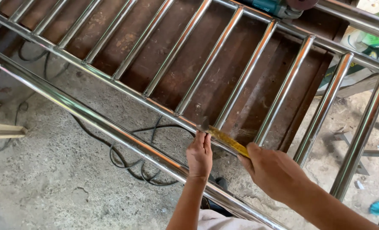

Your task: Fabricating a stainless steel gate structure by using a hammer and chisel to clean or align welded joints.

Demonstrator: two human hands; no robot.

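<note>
Right hand [274, 172] is clenched around the near end of a yellow-handled tool [227, 140], so its grip end is hidden inside the fist. That tool lies against the lower thin rail of the stainless steel railing [164, 108], its long axis running from the right hand up and to the left, with the dark, blurred head pointing away from the fist. What kind of head it carries is hard to make out. Left hand [199, 155] sits just left of the tool, fingers stretched upward and fingertips touching the same thin rail near the tool's head; it grasps nothing that can be seen, resting flat and loose.

Just below both hands, the railing's thick round handrail [91, 117] crosses diagonally, its lower end cut off at the picture's bottom edge. Under the railing a black cable [130, 164] loops over the concrete floor [49, 179], partly hidden behind the handrail. Beyond the thin rail, slim upright bars run away to the far rail over rusty brown metal steps [198, 59]. Farthest off, atop the railing, a teal power tool [274, 7] is cut off by the upper edge.
</note>
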